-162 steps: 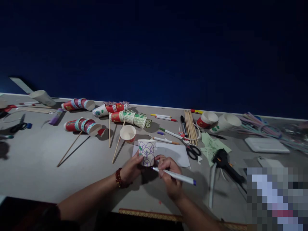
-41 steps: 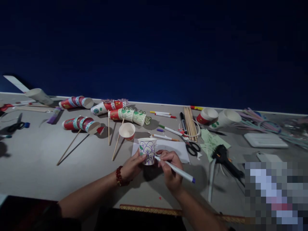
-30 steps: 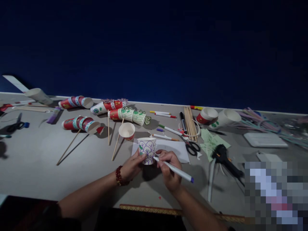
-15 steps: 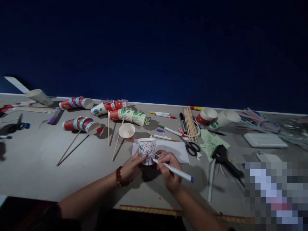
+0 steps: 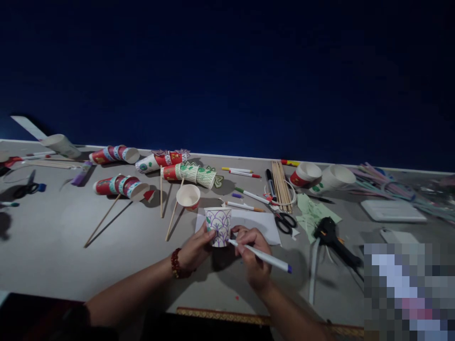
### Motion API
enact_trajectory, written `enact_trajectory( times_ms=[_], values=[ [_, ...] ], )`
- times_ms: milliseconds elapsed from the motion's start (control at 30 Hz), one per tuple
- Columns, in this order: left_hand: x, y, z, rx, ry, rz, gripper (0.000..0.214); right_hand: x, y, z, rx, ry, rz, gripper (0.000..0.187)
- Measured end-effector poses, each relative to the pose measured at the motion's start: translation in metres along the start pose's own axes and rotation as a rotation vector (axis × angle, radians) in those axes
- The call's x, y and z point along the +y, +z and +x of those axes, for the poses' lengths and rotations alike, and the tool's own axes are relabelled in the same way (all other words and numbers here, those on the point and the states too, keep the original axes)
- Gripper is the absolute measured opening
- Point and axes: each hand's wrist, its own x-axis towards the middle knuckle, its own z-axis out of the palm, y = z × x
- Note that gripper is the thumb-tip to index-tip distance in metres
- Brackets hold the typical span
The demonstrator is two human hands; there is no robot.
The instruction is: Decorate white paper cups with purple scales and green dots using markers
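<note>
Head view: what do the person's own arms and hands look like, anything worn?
The left hand and right hand are bare, no gloves. A bracelet of round dark red beads circles the left wrist. Both forearms are uncovered; a dark sleeve shows only high on the left arm, at the bottom edge. Rings are too small to tell.

Counter [image 5: 57,246] bare and passable left of the left hand [image 5: 194,251], skewers [image 5: 103,220] slanting across its far part, plain cup [image 5: 188,196] and markers [image 5: 245,206] close behind the patterned cup [image 5: 218,226], scissors [image 5: 280,218] and glue gun [image 5: 329,232] obstructing the right.
</note>
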Motion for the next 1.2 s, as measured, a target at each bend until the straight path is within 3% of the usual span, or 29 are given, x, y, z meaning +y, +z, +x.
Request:
enact_trajectory(
  times_ms=[133, 367, 700, 1200],
  values=[
    [-0.0015, -0.0037, 0.0007, -0.012, 0.001, -0.011, 0.058, -0.0025, 0.0002, 0.0013, 0.003, 0.010, 0.001, 0.011],
    [-0.0005, -0.0021, 0.0005, 0.016, -0.008, 0.000, 0.068, -0.0030, -0.0014, 0.0012, -0.009, 0.018, -0.003, 0.012],
    [0.0005, -0.0022, 0.0014, 0.002, -0.026, -0.070, 0.041, -0.0004, -0.0027, -0.0020, -0.016, 0.024, -0.094, 0.010],
    [-0.0008, -0.0035, 0.0002, 0.026, -0.025, -0.026, 0.067, 0.0032, -0.0019, -0.0048, -0.078, 0.001, -0.100, 0.008]
  ],
)
